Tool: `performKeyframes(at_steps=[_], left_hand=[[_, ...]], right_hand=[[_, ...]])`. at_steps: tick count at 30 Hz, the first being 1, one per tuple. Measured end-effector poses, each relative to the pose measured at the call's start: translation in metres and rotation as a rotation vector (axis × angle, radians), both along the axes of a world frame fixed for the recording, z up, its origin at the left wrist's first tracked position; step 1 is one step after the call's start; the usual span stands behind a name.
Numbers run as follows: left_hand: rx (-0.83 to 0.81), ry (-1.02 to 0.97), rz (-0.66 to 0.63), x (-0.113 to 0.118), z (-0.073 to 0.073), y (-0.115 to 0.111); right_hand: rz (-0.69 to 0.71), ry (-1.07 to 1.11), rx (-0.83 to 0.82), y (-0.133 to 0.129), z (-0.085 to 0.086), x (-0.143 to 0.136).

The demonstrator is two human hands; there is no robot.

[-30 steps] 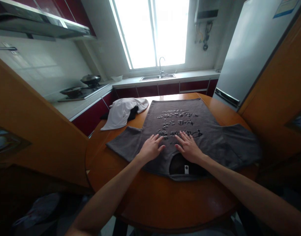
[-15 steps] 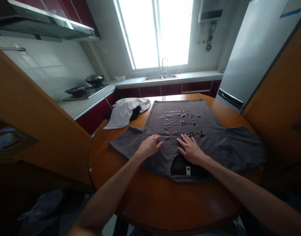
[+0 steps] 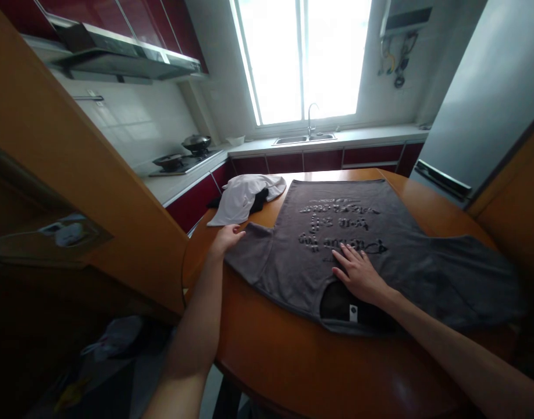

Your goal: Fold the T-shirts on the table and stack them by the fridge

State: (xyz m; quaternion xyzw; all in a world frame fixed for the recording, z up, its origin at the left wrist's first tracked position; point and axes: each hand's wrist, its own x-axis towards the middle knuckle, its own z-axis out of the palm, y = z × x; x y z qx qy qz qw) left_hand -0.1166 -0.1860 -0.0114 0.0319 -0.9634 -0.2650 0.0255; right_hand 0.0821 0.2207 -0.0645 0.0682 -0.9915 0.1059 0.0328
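Dark-grey fabric T-shirt [image 3: 332, 233], spread at 12 o'clock on the glossy orange-brown wooden tabletop [image 3: 271, 349], is best steadied by the right hand [image 3: 360, 276], its grip splayed flat and holding nothing, while the left hand [image 3: 226, 238], half-curled, its hold unclear, handles the 9 o'clock sleeve [image 3: 255, 247] gently.

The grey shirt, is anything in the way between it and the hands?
Nothing visible: the right hand lies on the shirt, and the left hand is at one sleeve. The white cloth lies beyond, not between.
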Motion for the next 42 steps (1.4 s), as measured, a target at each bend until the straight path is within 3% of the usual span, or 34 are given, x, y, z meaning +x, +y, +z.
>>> performKeyframes(at_steps=[6, 12, 29, 42], left_hand=[[-0.027, -0.048, 0.114, -0.008, -0.004, -0.038], [-0.034, -0.098, 0.143, -0.011, -0.007, -0.047], [0.083, 0.026, 0.190, -0.005, -0.009, -0.035], [0.134, 0.157, 0.074, 0.017, 0.016, -0.006]], right_hand=[[0.001, 0.021, 0.002, 0.002, -0.006, -0.001], [0.003, 0.025, 0.007, 0.002, -0.008, -0.002], [-0.003, 0.014, 0.000, 0.003, -0.009, -0.002], [-0.007, 0.033, 0.013, 0.002, -0.005, -0.001]])
